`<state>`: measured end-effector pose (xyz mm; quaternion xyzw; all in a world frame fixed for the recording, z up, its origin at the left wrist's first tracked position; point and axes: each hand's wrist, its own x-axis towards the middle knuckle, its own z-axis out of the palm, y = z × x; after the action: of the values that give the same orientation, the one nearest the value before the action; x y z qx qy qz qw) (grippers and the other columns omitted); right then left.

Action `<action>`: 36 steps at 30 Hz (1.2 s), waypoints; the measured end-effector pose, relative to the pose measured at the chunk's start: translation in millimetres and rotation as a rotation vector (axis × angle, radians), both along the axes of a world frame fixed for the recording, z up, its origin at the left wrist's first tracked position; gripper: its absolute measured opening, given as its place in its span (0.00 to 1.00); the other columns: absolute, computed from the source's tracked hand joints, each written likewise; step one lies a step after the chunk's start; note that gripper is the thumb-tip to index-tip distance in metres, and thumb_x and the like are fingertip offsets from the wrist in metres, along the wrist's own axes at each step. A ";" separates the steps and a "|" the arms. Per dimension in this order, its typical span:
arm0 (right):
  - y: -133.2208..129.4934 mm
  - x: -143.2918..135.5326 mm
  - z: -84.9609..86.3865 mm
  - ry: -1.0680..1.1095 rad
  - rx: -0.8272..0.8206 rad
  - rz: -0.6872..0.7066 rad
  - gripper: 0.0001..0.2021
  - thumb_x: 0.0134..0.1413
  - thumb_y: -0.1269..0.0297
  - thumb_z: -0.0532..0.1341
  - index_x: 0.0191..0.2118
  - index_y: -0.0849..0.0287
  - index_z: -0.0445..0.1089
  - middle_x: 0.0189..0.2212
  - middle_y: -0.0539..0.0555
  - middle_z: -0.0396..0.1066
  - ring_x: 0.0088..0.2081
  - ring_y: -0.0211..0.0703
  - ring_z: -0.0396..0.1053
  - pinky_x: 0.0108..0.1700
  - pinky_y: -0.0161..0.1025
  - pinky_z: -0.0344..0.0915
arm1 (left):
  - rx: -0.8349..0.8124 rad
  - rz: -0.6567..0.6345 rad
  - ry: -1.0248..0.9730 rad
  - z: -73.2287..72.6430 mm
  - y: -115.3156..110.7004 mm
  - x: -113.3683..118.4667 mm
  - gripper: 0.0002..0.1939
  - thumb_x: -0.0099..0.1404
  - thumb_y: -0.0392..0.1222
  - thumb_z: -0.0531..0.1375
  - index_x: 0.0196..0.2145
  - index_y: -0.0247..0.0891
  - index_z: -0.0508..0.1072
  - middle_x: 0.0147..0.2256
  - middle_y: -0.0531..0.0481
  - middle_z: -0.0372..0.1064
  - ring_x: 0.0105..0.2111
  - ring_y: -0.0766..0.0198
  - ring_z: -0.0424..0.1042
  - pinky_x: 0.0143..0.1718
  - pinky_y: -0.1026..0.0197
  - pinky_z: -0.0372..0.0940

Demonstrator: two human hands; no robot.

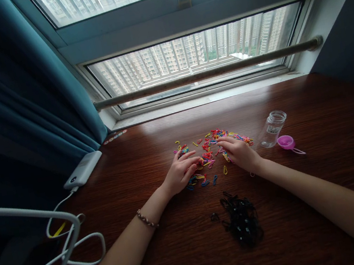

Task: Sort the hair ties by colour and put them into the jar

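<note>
Many small colorful loops, like pins or bands, (pixel 207 156) lie scattered on the dark wooden table. My left hand (pixel 182 171) rests palm down over the left part of them, fingers spread, with a beaded bracelet on the wrist. Over the right part, my right hand (pixel 237 151) reaches in with its fingers extended; nothing is visibly held, though its fingertips touch or hover at the loops. A pile of black bands (pixel 242 219) lies nearer to me, between my forearms. To the right of my right hand stands a clear jar (pixel 273 129), open and tilted in view, beside a pink lid (pixel 286 142).
A white power bank (pixel 83 169) with a cable sits at the table's left, by a blue curtain (pixel 51 81). A thick white curved tube (pixel 74 228) crosses the lower left. A metal rail (pixel 204 74) runs before the window at the back.
</note>
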<state>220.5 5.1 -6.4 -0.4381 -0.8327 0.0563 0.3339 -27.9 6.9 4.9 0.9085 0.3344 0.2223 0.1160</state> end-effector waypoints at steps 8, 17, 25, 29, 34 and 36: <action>-5.5 -5.1 -1.4 0.015 0.002 0.068 0.16 0.54 0.76 0.48 0.46 0.58 0.64 0.45 0.56 0.66 0.46 0.40 0.65 0.49 0.39 0.63 | 0.110 0.295 -0.215 -19.5 11.0 -3.8 0.11 0.63 0.41 0.50 0.39 0.38 0.70 0.37 0.45 0.70 0.41 0.58 0.66 0.47 0.52 0.59; -5.4 -6.5 -4.7 -0.062 0.011 0.033 0.25 0.49 0.81 0.47 0.53 0.58 0.57 0.57 0.57 0.52 0.55 0.41 0.55 0.54 0.40 0.59 | -0.022 0.101 0.050 -9.8 2.4 2.8 0.20 0.65 0.41 0.47 0.54 0.43 0.58 0.52 0.46 0.60 0.57 0.56 0.50 0.56 0.42 0.39; -7.4 -5.2 -1.3 -0.052 0.049 0.100 0.18 0.54 0.77 0.48 0.49 0.60 0.63 0.47 0.58 0.65 0.49 0.41 0.63 0.51 0.41 0.61 | 0.034 0.377 -0.246 -14.4 7.7 -3.5 0.15 0.65 0.44 0.47 0.41 0.37 0.68 0.39 0.44 0.69 0.43 0.59 0.66 0.46 0.55 0.59; -20.0 -16.8 7.2 -0.158 0.077 0.353 0.15 0.55 0.72 0.51 0.48 0.57 0.64 0.46 0.55 0.68 0.49 0.41 0.62 0.50 0.41 0.61 | -0.048 0.559 -0.302 -15.1 9.1 -7.6 0.18 0.65 0.46 0.44 0.32 0.36 0.70 0.22 0.51 0.67 0.25 0.65 0.68 0.31 0.64 0.62; -28.6 -29.3 4.3 -0.335 0.067 0.397 0.17 0.58 0.66 0.50 0.53 0.53 0.59 0.53 0.52 0.61 0.56 0.43 0.53 0.55 0.46 0.53 | -0.157 0.525 -0.369 -15.1 10.7 -6.5 0.20 0.65 0.48 0.44 0.31 0.36 0.71 0.20 0.52 0.69 0.22 0.66 0.68 0.31 0.64 0.62; -24.8 -25.9 0.1 -0.347 0.053 0.257 0.17 0.57 0.67 0.50 0.52 0.55 0.61 0.53 0.54 0.62 0.57 0.45 0.52 0.56 0.49 0.51 | -0.215 0.450 -0.378 -14.4 10.9 -5.0 0.20 0.65 0.48 0.45 0.33 0.35 0.72 0.23 0.50 0.72 0.26 0.64 0.70 0.35 0.62 0.63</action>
<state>194.5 -19.7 -6.3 -0.3224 -0.9280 0.0003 0.1868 -33.0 17.8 -9.6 0.7368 0.5210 0.3709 0.2194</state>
